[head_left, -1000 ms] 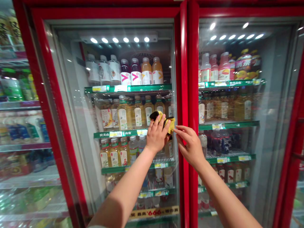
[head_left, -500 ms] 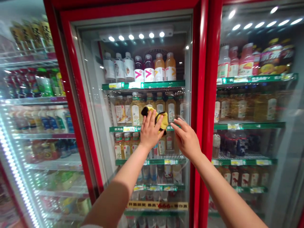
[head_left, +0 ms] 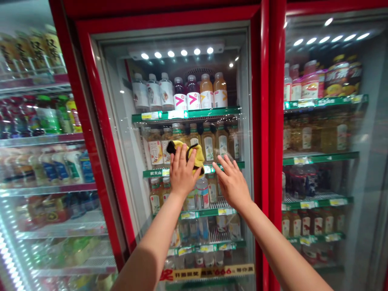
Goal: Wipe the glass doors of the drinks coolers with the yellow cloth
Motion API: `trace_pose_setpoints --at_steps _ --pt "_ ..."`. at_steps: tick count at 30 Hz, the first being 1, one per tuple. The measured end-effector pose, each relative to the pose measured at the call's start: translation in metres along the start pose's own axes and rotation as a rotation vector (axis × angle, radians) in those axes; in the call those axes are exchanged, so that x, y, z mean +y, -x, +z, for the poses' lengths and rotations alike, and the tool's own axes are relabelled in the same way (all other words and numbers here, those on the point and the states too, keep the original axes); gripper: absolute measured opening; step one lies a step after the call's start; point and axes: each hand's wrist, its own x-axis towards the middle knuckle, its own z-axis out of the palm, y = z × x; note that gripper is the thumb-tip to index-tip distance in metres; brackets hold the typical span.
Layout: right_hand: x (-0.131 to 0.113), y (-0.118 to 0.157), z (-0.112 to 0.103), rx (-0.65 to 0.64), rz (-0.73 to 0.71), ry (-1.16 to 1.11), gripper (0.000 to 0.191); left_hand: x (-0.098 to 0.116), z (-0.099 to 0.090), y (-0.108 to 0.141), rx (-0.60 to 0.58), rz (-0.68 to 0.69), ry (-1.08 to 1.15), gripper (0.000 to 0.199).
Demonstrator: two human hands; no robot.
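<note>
Far left: lit shelves of bottled drinks. Next, a red-framed glass door, bottles in rows behind it. Left hand open, fingers extended, laid flat over a yellow-and-black cloth against the pane. Right hand just beside, bare, fingers spread; cannot tell whether fingertips touch glass. Far right: second red-framed cooler, more bottles.

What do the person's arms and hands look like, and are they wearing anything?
The left hand and right hand are bare: no gloves, and no rings that I can see. The left arm and right arm show no watch, bracelet or sleeve. Anything worn higher up is out of the picture.
</note>
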Motion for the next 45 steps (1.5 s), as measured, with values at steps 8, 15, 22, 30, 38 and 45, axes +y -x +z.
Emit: trace_pose_setpoints --at_steps 8,15,22,30,38,45 --pt "-0.041 0.007 0.017 0.074 0.079 -0.035 0.049 -0.022 -0.003 0.046 0.040 -0.053 -0.008 0.069" --pt "-0.059 -0.010 0.030 0.094 0.107 -0.074 0.052 -0.049 -0.022 -0.017 0.005 0.028 -0.020 0.063" --pt "-0.076 -0.006 0.043 0.047 0.045 -0.050 0.056 -0.075 -0.028 0.055 0.000 0.018 -0.065 0.067" --pt "-0.105 -0.020 0.049 0.069 0.013 -0.027 0.055 -0.105 -0.043 0.013 0.002 -0.051 -0.065 0.065" --pt "-0.135 -0.024 0.058 0.071 -0.028 -0.054 0.048 -0.114 -0.041 0.073 -0.087 0.060 -0.126 0.067" --pt "-0.157 -0.030 0.065 0.113 -0.039 -0.094 0.052 -0.147 -0.056 0.044 -0.025 -0.131 -0.181 0.077"
